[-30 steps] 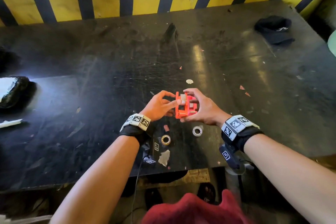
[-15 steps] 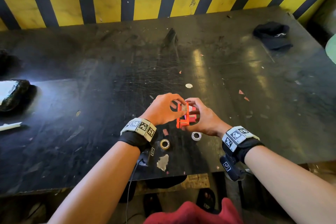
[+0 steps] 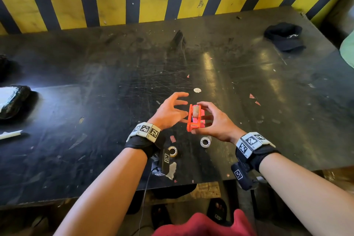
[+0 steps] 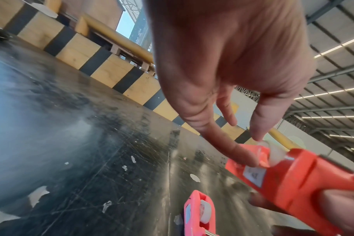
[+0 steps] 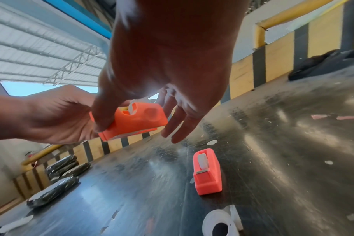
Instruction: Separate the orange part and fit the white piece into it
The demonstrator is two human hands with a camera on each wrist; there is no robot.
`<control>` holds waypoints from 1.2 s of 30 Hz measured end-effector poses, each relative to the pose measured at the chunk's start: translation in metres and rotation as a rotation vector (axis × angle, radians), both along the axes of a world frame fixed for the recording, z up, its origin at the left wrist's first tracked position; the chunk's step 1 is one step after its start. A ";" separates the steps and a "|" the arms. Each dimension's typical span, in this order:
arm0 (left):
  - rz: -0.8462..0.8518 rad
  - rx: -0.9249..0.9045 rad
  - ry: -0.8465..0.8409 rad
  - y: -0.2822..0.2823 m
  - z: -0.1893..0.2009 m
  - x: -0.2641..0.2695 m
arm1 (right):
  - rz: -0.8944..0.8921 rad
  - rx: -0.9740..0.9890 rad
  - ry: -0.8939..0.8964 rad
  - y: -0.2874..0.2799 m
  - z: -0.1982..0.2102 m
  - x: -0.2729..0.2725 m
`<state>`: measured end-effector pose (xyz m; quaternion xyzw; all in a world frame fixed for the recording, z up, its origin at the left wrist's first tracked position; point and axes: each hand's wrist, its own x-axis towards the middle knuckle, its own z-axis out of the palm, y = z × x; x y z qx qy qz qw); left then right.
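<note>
The black, scratched bench (image 3: pixel 95 101) carries everything, backed by a yellow-and-black striped barrier (image 3: pixel 153 0). A black cap (image 3: pixel 284 37) lies at its far right corner, and a dark wrapped bundle (image 3: pixel 13 101) sits at the left edge.

Above the bench's near middle, the right hand (image 3: pixel 214 122) holds an orange tape dispenser (image 3: pixel 194 118) off the surface. Its thumb and fingers (image 5: pixel 102 115) curl round the dispenser's body, pinching it from both ends. A roll of clear tape sits inside the dispenser's slot, its pale edge showing between the two orange side walls.

The left hand (image 3: pixel 169 112) is just beside the dispenser with its fingers (image 4: pixel 230 148) spread and nearly straight. In the left wrist view a fingertip touches the tape at the dispenser's top; the hand grips nothing.

A second tape dispenser (image 5: pixel 207 171), pinker in colour, stands upright on the bench below the hands, also with a white roll seated in its slot and a metal cutter at its front.

Nearer the person, two loose rolls lie flat on the bench: a white tape roll (image 3: pixel 205 142) below the right hand, and a yellowish tape roll (image 3: pixel 172 151) beside the left wrist. Small paper scraps are scattered about them.
</note>
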<state>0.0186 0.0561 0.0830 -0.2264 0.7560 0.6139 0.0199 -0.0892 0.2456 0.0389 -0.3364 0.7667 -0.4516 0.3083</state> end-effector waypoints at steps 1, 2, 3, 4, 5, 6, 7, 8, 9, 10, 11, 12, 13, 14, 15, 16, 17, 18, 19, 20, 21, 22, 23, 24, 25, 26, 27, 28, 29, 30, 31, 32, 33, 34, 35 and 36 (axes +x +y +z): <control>0.005 0.007 -0.024 -0.002 -0.001 0.001 | 0.010 0.000 0.001 0.000 0.000 0.000; 0.001 0.020 -0.061 -0.003 -0.001 0.002 | 0.016 -0.003 0.003 0.000 0.001 0.000; -0.013 0.053 -0.103 -0.004 -0.002 0.004 | 0.017 -0.005 0.005 0.000 0.001 -0.001; -0.035 0.097 -0.142 -0.004 -0.003 0.006 | 0.018 -0.007 0.007 0.001 0.001 -0.001; -0.058 0.133 -0.167 -0.004 -0.003 0.008 | 0.019 -0.007 0.009 0.001 0.001 -0.001; -0.076 0.147 -0.176 -0.003 -0.003 0.010 | 0.022 -0.006 0.010 0.001 0.002 -0.001; -0.087 0.148 -0.169 -0.002 -0.003 0.012 | 0.025 -0.004 0.010 0.001 0.002 -0.002; -0.096 0.144 -0.156 -0.001 -0.003 0.014 | 0.029 -0.003 0.013 0.002 0.002 -0.002; -0.105 0.141 -0.146 0.000 -0.002 0.014 | 0.031 -0.002 0.018 0.002 0.002 -0.002; -0.112 0.138 -0.142 0.001 -0.002 0.015 | 0.034 -0.001 0.023 0.003 0.002 -0.002; -0.116 0.139 -0.140 0.003 -0.001 0.015 | 0.035 0.001 0.028 0.003 0.002 -0.002; -0.120 0.142 -0.140 0.004 -0.001 0.014 | 0.035 0.002 0.031 0.004 0.002 -0.002; -0.124 0.150 -0.140 0.005 0.000 0.014 | 0.036 0.003 0.036 0.004 0.002 -0.002; -0.127 0.159 -0.142 0.005 0.000 0.013 | 0.037 0.004 0.040 0.005 0.003 -0.003; -0.128 0.167 -0.144 0.006 0.000 0.013 | 0.040 0.006 0.043 0.005 0.004 -0.003; -0.129 0.172 -0.146 0.007 0.000 0.012 | 0.044 0.009 0.044 0.006 0.004 -0.003; -0.130 0.176 -0.148 0.007 0.000 0.012 | 0.047 0.010 0.047 0.007 0.005 -0.004; -0.129 0.179 -0.152 0.008 0.001 0.012 | 0.048 0.011 0.049 0.008 0.006 -0.004; -0.128 0.180 -0.154 0.009 0.001 0.011 | 0.049 0.013 0.050 0.008 0.006 -0.004; -0.128 0.179 -0.155 0.009 0.002 0.011 | 0.050 0.014 0.051 0.009 0.007 -0.005; -0.128 0.177 -0.156 0.009 0.003 0.011 | 0.056 0.014 0.052 0.010 0.008 -0.005; -0.130 0.175 -0.159 0.009 0.004 0.011 | 0.065 0.017 0.057 0.011 0.009 -0.006; -0.138 0.170 -0.163 0.009 0.005 0.011 | 0.078 0.022 0.063 0.011 0.010 -0.007; -0.153 0.144 -0.170 0.008 0.004 0.011 | 0.094 0.029 0.070 0.011 0.011 -0.008; -0.172 0.087 -0.180 0.008 0.004 0.011 | 0.112 0.036 0.074 0.011 0.012 -0.008; -0.188 0.014 -0.188 0.007 0.004 0.011 | 0.129 0.044 0.077 0.012 0.013 -0.009; -0.197 -0.045 -0.190 0.007 0.003 0.011 | 0.139 0.049 0.080 0.012 0.013 -0.009; -0.198 -0.078 -0.189 0.008 0.004 0.010 | 0.138 0.050 0.082 0.012 0.013 -0.009; -0.199 -0.105 -0.188 0.008 0.005 0.010 | 0.131 0.047 0.086 0.012 0.013 -0.009; -0.198 -0.146 -0.181 0.009 0.007 0.009 | 0.122 0.043 0.090 0.012 0.013 -0.009; -0.192 -0.213 -0.161 0.010 0.009 0.009 | 0.113 0.038 0.091 0.011 0.014 -0.008; -0.175 -0.291 -0.120 0.010 0.011 0.009 | 0.105 0.033 0.088 0.011 0.014 -0.007; -0.151 -0.368 -0.062 0.010 0.012 0.008 | 0.098 0.028 0.081 0.010 0.015 -0.006; -0.133 -0.432 0.000 0.011 0.014 0.008 | 0.093 0.023 0.073 0.010 0.015 -0.004; -0.135 -0.488 0.054 0.012 0.016 0.007 | 0.089 0.023 0.071 0.009 0.016 -0.004; -0.160 -0.543 0.092 0.014 0.017 0.006 | 0.088 0.027 0.074 0.008 0.016 -0.003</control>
